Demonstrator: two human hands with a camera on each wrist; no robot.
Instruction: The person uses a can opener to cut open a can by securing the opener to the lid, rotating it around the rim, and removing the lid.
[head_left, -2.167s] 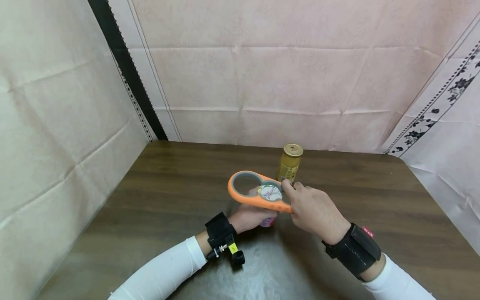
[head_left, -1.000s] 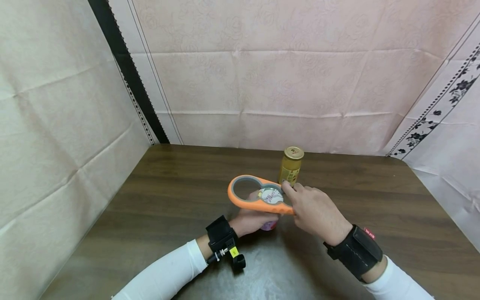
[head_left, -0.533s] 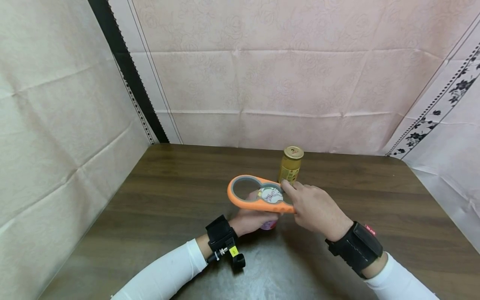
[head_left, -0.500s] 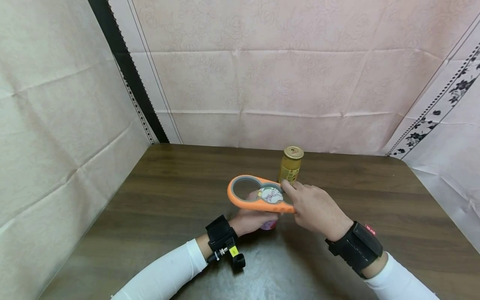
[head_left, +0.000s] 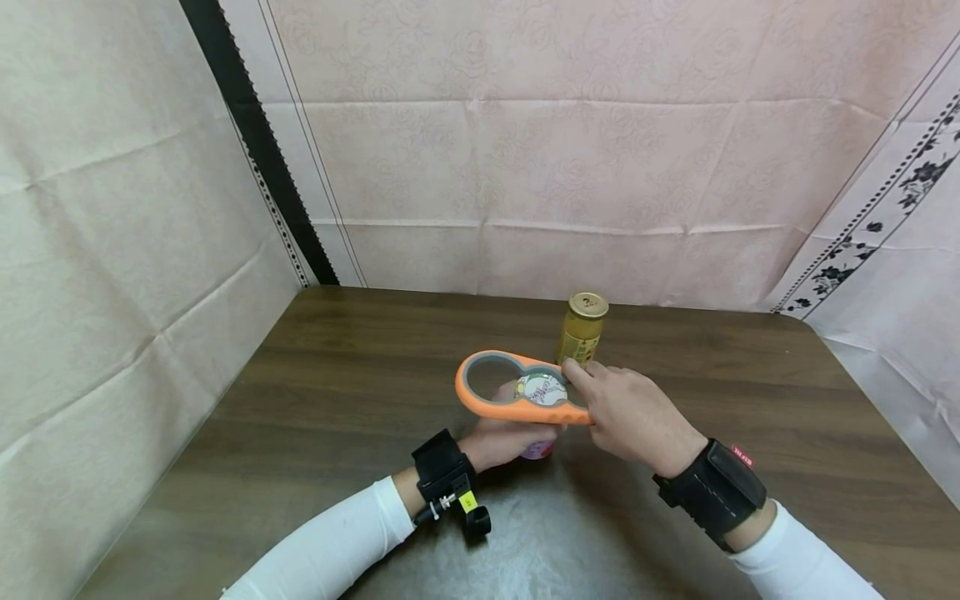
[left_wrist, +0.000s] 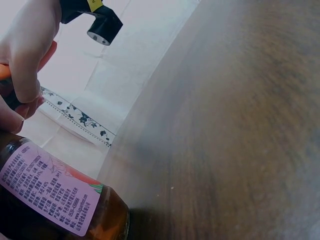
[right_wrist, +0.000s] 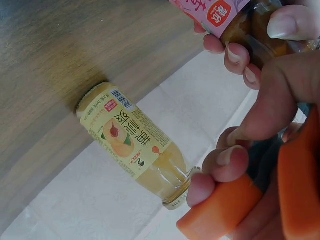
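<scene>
A glass jar [left_wrist: 55, 190] with a pink-purple label stands upright on the table, and my left hand [head_left: 498, 442] grips it. Its white printed lid [head_left: 542, 388] shows inside the middle ring of an orange and grey jar opener [head_left: 487, 407]. My right hand [head_left: 630, 412] holds the opener's right end, its fingers curled round the orange frame in the right wrist view. The opener's larger ring sticks out to the left, over my left hand. Whether the ring touches the lid all round is hidden.
Just behind the opener stands a yellow glass bottle [head_left: 581, 329] with a gold lid and a peach label. The brown wooden table [head_left: 360, 358] meets a pale cloth backdrop [head_left: 600, 167] at its far edge and along both sides.
My right hand and wrist have shifted very slightly to the right. Jar, opener and left hand stay almost still, and the whole view moved a little early on.
</scene>
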